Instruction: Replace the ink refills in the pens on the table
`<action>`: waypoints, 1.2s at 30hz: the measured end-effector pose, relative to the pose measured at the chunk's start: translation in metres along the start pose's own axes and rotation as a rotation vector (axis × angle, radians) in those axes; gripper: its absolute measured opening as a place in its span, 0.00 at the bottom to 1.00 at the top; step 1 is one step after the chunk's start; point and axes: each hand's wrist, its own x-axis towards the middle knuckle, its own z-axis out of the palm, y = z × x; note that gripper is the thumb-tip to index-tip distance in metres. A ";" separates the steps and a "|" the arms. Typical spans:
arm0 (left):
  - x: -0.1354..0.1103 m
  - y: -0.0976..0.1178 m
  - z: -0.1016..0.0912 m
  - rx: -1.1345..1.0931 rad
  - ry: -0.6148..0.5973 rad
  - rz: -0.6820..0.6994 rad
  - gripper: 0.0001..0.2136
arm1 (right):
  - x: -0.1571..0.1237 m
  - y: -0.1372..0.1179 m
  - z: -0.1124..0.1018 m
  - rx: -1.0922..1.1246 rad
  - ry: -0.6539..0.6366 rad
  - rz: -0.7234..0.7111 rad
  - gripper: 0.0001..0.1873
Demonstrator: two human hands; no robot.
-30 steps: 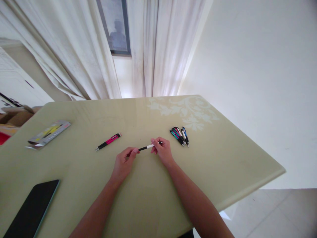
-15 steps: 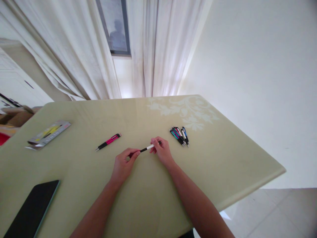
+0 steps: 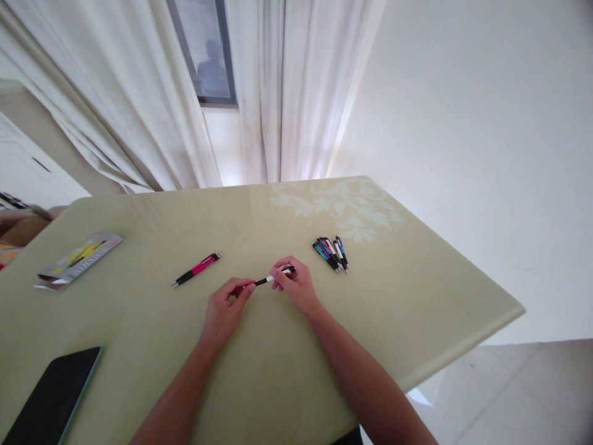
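Observation:
A black-and-white pen [image 3: 269,279] is held just above the pale green table [image 3: 278,371] between both hands. My right hand [image 3: 296,285] grips its white barrel and clip end. My left hand [image 3: 227,306] pinches its black tip end with thumb and forefinger. A pink-and-black pen [image 3: 195,269] lies alone on the table to the left. A small pile of several coloured pens [image 3: 330,254] lies to the right, just beyond my right hand.
A dark phone [image 3: 50,398] lies at the near left corner of the table. A flat grey and yellow package [image 3: 76,258] rests at the far left. White curtains and a window stand behind the table, whose right edge drops to a tiled floor.
My two hands have drawn closer together along the pen, so less of it shows between them. The view has shifted slightly to the right.

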 end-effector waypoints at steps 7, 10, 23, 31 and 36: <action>0.000 0.000 -0.001 0.026 -0.037 0.020 0.12 | 0.000 -0.002 -0.004 0.004 -0.140 0.041 0.19; 0.000 0.001 0.003 0.054 -0.042 0.076 0.12 | 0.003 0.003 0.001 0.167 -0.197 0.062 0.19; 0.011 -0.006 -0.036 0.702 0.353 -0.288 0.27 | 0.022 -0.013 -0.116 -0.777 0.666 -0.082 0.25; 0.010 -0.012 -0.029 0.827 0.306 -0.247 0.26 | 0.022 0.007 -0.132 -1.200 0.607 0.120 0.17; 0.008 -0.011 -0.028 0.887 0.298 -0.278 0.25 | 0.023 0.002 -0.122 -1.181 0.627 0.035 0.16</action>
